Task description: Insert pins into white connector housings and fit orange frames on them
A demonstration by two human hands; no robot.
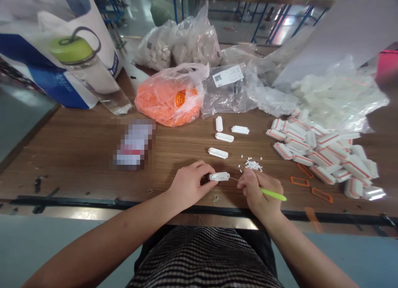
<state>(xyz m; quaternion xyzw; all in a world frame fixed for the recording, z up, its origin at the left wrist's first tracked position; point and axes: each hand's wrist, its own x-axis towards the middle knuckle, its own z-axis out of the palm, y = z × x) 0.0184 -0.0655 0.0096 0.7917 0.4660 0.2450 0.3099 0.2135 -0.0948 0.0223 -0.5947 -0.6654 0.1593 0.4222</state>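
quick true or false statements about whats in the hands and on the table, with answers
1. The right hand holds a green-handled tool with a thin pin. True.
2. The left hand grips the orange plastic bag. False: it holds a white plastic piece, and the bag lies farther up the wooden table.
3. A small heap of white bits lies just above the right hand. True.
4. The orange rectangular frames lie left of the hands. False: they lie to the right, beside the red-striped white pieces.
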